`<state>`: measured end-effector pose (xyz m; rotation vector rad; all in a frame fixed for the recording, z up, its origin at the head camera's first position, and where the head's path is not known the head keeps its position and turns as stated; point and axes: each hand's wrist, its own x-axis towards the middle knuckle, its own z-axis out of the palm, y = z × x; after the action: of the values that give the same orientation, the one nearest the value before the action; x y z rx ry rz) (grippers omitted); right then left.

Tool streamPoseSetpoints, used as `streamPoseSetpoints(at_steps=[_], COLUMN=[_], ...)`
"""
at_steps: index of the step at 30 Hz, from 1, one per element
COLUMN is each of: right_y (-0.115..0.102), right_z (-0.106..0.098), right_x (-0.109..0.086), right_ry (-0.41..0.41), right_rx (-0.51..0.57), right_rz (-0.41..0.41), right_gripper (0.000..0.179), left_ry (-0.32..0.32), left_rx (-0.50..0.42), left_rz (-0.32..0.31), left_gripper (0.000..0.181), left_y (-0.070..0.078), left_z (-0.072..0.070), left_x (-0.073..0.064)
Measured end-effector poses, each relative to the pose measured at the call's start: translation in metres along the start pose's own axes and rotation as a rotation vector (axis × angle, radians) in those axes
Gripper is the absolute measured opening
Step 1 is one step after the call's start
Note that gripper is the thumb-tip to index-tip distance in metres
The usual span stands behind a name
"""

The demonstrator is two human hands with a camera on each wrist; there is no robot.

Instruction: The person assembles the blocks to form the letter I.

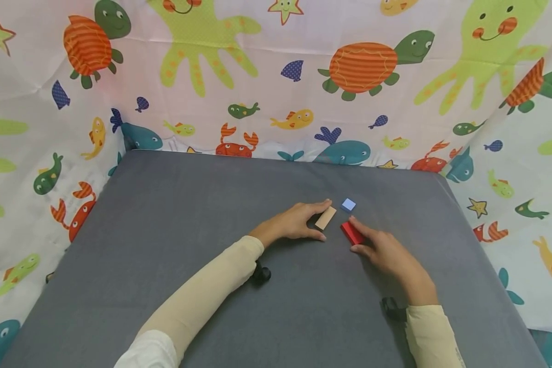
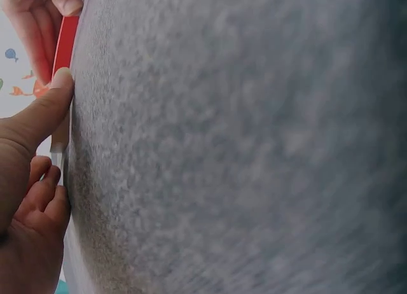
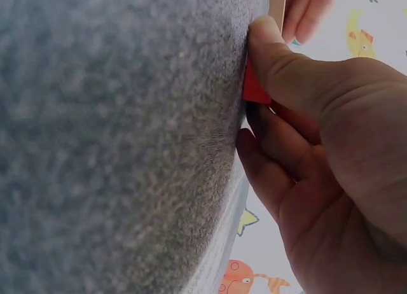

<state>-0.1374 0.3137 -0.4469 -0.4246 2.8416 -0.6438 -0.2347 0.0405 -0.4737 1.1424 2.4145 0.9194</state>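
My left hand holds a plain wooden block, with a finger at its far end and the thumb by its near end. Close on the right, my right hand grips a red block between thumb and fingers. The two blocks stand apart, slanting toward each other at their far ends. Just beyond them a small light-blue block lies on the grey surface, touched by neither hand. In the right wrist view the thumb covers part of the red block.
Grey cloth covers the table. A white curtain printed with sea animals hangs along the back and both sides. A dark wrist camera sits under the left forearm, another dark device beside the right wrist.
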Motion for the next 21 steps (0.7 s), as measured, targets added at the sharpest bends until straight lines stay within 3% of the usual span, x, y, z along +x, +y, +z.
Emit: streamPoseSetpoints(at_steps=[16,21], right_y=[0.0071,0.0099], right_z=[-0.0033,-0.0011], right_x=[0.0039,0.0062], right_ry=[-0.004,0.039], right_rx=[-0.035,-0.033], right_rz=[0.06,0.034], right_gripper=[0.082,0.079], left_ry=[0.015,0.036], left_rx=[0.028,0.041], left_rz=[-0.035,-0.046], left_gripper=[0.089,0.09], left_y=[0.0007,0.0003], left_z=[0.0013,0.0019], left_x=[0.0047,0.0043])
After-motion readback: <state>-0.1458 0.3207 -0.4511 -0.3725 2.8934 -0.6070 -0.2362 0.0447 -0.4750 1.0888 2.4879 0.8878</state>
